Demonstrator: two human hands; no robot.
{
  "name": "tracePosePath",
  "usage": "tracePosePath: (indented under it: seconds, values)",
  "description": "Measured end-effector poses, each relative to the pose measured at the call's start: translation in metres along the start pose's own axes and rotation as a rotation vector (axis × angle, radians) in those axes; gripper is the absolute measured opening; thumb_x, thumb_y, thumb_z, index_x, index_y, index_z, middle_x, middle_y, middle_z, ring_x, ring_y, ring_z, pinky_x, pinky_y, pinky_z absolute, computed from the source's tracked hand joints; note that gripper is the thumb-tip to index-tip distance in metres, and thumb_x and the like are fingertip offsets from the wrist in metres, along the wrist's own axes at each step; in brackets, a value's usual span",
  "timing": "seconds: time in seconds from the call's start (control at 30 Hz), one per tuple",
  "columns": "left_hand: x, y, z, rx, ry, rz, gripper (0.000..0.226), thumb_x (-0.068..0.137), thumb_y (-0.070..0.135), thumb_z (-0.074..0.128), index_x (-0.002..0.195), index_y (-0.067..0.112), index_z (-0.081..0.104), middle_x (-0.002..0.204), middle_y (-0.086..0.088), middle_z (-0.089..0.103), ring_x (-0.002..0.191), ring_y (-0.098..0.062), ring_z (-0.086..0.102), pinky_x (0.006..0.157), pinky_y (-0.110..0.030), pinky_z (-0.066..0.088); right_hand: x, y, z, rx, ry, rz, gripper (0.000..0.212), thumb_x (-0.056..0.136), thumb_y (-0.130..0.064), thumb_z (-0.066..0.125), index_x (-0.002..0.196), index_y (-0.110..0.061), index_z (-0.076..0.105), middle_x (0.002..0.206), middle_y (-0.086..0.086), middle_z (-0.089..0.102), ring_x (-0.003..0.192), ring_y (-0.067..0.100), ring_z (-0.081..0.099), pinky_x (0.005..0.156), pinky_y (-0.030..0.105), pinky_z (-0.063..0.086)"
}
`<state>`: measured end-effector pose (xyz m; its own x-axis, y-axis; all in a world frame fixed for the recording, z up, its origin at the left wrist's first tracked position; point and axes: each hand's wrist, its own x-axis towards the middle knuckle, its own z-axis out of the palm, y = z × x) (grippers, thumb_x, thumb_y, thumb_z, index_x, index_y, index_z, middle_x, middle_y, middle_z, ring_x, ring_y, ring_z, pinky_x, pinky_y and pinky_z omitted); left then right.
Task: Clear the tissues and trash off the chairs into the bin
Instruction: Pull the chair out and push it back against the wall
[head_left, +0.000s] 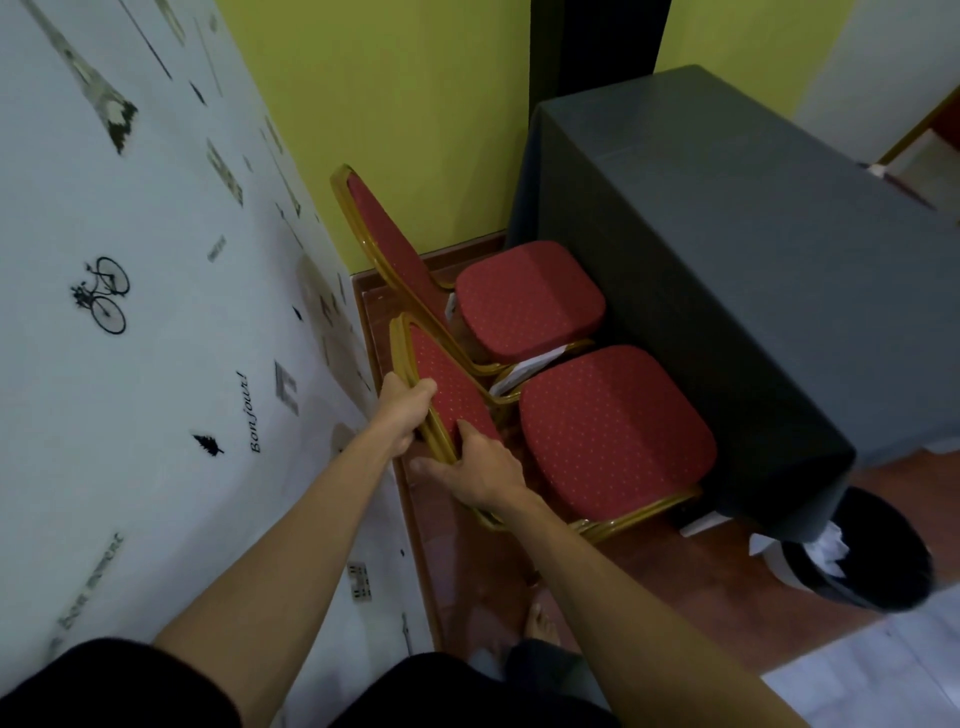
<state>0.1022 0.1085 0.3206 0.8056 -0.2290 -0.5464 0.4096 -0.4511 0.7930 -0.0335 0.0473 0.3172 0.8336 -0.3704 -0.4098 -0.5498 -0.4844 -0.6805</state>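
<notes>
Now | 2 chairs | 1 bin | left grip, right grip both clamped on nearer chair-back

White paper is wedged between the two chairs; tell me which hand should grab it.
Right, probably. The right hand grips the backrest on its seat side, toward the paper and the bin; the left hand is on the wall side.

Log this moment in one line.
left hand grips near chair back | right hand grips same back | bin holds tissues

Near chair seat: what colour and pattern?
The near chair seat is red with small light dots; best in head view.
</notes>
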Motion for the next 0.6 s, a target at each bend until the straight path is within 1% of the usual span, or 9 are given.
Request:
tracePosePath:
  seconds: [0.17, 0.3, 0.37, 0.4, 0.43, 0.47, 0.5, 0.53, 0.6]
  values:
    - [0.013, -0.012, 0.007, 0.15, 0.045, 0.041, 0.066, 0.085, 0.033, 0.053, 0.144, 0.008, 0.038, 0.102, -0.015, 0.071, 0.09, -0.031, 0.071, 0.082, -0.055, 0.061, -0.007, 0.01, -0.003, 0.038, -0.038, 0.009, 0.09, 0.076, -0.075, 0.065, 0.142, -0.018, 0.046, 0.135, 0.006, 0.063, 0.123, 0.03, 0.06, 0.1, 0.046, 0.051]
    - [-0.02, 0.005, 0.012, 0.22, 0.107, 0.027, 0.058, 0.098, 0.026, 0.049, 0.147, 0.007, 0.025, 0.097, -0.01, 0.062, 0.081, -0.025, 0.064, 0.087, -0.051, 0.059, -0.017, 0.023, -0.007, 0.133, -0.106, 0.004, 0.094, 0.082, -0.066, 0.07, 0.152, -0.011, 0.04, 0.145, 0.01, 0.056, 0.132, 0.031, 0.054, 0.106, 0.042, 0.048]
    - [-0.027, 0.007, 0.015, 0.268, 0.131, 0.038, 0.062, 0.101, 0.023, 0.046, 0.152, 0.006, 0.016, 0.11, -0.012, 0.061, 0.086, -0.024, 0.061, 0.09, -0.05, 0.056, -0.022, 0.033, -0.013, 0.162, -0.079, -0.017, 0.085, 0.085, -0.062, 0.07, 0.149, -0.012, 0.048, 0.144, 0.009, 0.059, 0.131, 0.029, 0.055, 0.107, 0.039, 0.048]
    - [-0.031, 0.008, 0.018, 0.334, 0.141, 0.052, 0.068, 0.101, 0.02, 0.046, 0.155, 0.006, 0.008, 0.128, -0.016, 0.057, 0.103, -0.03, 0.062, 0.097, -0.052, 0.053, -0.025, 0.038, -0.017, 0.173, -0.055, -0.023, 0.075, 0.087, -0.059, 0.069, 0.145, -0.013, 0.054, 0.14, 0.008, 0.063, 0.129, 0.027, 0.058, 0.107, 0.038, 0.048]
    - [-0.037, 0.008, 0.022, 0.446, 0.161, 0.074, 0.075, 0.1, 0.016, 0.047, 0.158, 0.008, -0.001, 0.151, -0.023, 0.04, 0.13, -0.038, 0.049, 0.108, -0.056, 0.043, -0.028, 0.045, -0.022, 0.186, -0.027, -0.02, 0.066, 0.09, -0.056, 0.067, 0.141, -0.014, 0.058, 0.136, 0.007, 0.066, 0.126, 0.026, 0.061, 0.105, 0.038, 0.049]
    - [-0.046, 0.007, 0.029, 0.58, 0.176, 0.105, 0.083, 0.098, 0.01, 0.048, 0.159, 0.011, -0.009, 0.164, -0.025, 0.011, 0.15, -0.042, 0.02, 0.119, -0.059, 0.026, -0.031, 0.052, -0.028, 0.197, -0.002, -0.012, 0.061, 0.093, -0.053, 0.065, 0.139, -0.014, 0.06, 0.134, 0.007, 0.068, 0.124, 0.025, 0.062, 0.104, 0.036, 0.05]
    - [-0.057, 0.007, 0.038, 0.706, 0.187, 0.155, 0.089, 0.096, 0.005, 0.049, 0.159, 0.014, -0.014, 0.166, -0.023, -0.013, 0.154, -0.039, -0.008, 0.122, -0.06, 0.008, -0.033, 0.059, -0.037, 0.205, 0.022, -0.002, 0.058, 0.095, -0.051, 0.063, 0.14, -0.014, 0.06, 0.134, 0.007, 0.068, 0.124, 0.024, 0.063, 0.104, 0.035, 0.05]
    - [-0.066, 0.009, 0.049, 0.793, 0.202, 0.229, 0.091, 0.094, 0.003, 0.049, 0.159, 0.015, -0.013, 0.164, -0.021, -0.024, 0.152, -0.036, -0.022, 0.122, -0.06, -0.003, -0.033, 0.067, -0.047, 0.205, 0.045, 0.004, 0.056, 0.097, -0.049, 0.06, 0.14, -0.014, 0.06, 0.134, 0.006, 0.068, 0.125, 0.024, 0.062, 0.103, 0.034, 0.049]
    - [-0.082, 0.017, 0.079, 0.876, 0.17, 0.357, 0.083, 0.095, 0.005, 0.048, 0.16, 0.013, -0.002, 0.163, -0.021, -0.026, 0.15, -0.036, -0.027, 0.121, -0.058, -0.009, -0.032, 0.087, -0.072, 0.202, 0.097, 0.016, 0.05, 0.1, -0.046, 0.057, 0.138, -0.014, 0.061, 0.133, 0.005, 0.068, 0.124, 0.024, 0.062, 0.102, 0.035, 0.05]
